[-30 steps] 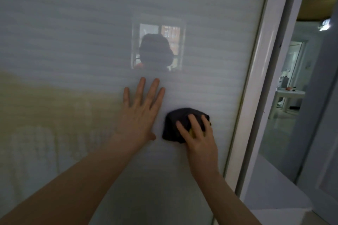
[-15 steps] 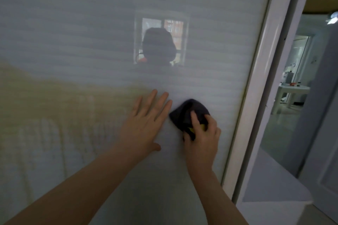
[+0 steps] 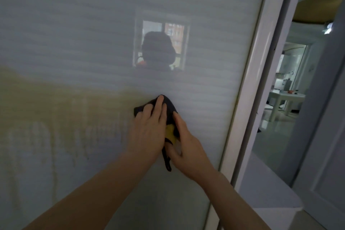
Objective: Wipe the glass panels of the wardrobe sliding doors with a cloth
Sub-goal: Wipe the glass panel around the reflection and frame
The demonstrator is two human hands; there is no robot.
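The dark crumpled cloth with a yellow patch point(image 3: 170, 111) lies against the frosted, horizontally ribbed glass panel point(image 3: 74, 43) near its right edge. Its long axis is roughly vertical, with a thin tail pointing down. The left hand point(image 3: 149, 130) presses on it, grip open and fingers flat. The right hand point(image 3: 186, 147) has its grip closed on the cloth's right side.

Dark cloth point(image 3: 169, 107) with yellow patch, grey-white ribbed glass panel point(image 3: 74, 24)

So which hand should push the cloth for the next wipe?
Probably the left hand: its straight fingers lie flat on the cloth, pressing it to the glass panel. The right hand only touches the cloth's lower right edge, close to the white door frame.
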